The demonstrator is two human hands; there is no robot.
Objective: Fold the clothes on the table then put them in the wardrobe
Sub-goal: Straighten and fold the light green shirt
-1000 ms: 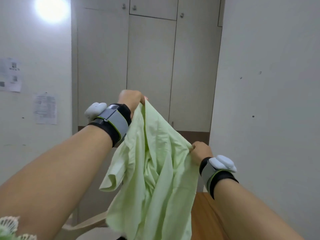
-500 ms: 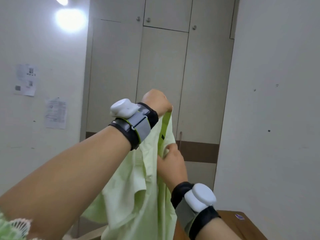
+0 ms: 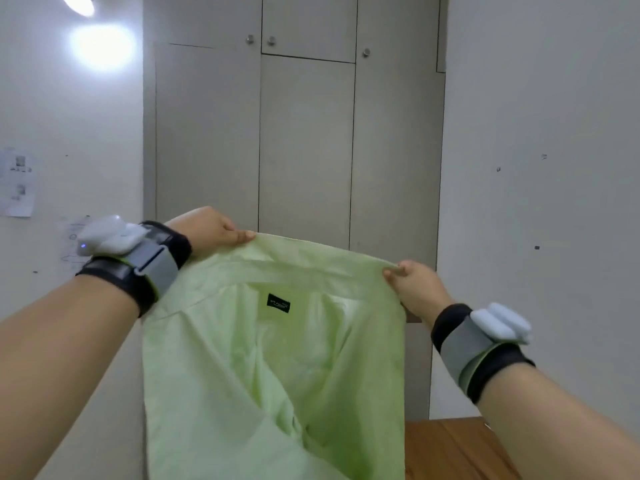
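Apart now, my left hand (image 3: pixel 207 227) and right hand (image 3: pixel 414 285) pinch the shirt (image 3: pixel 277 358) corners, spreading it.
Pale green, black label (image 3: pixel 278 303) showing, it hangs before the wardrobe (image 3: pixel 304 133), hiding part of the table (image 3: pixel 450 445).

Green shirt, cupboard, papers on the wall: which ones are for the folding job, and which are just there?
For the job: green shirt, pinched by left hand and right hand; wardrobe; table.

Just there: wall papers; wall light.

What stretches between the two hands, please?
In the head view, the green shirt's top edge spans from left hand to right hand.
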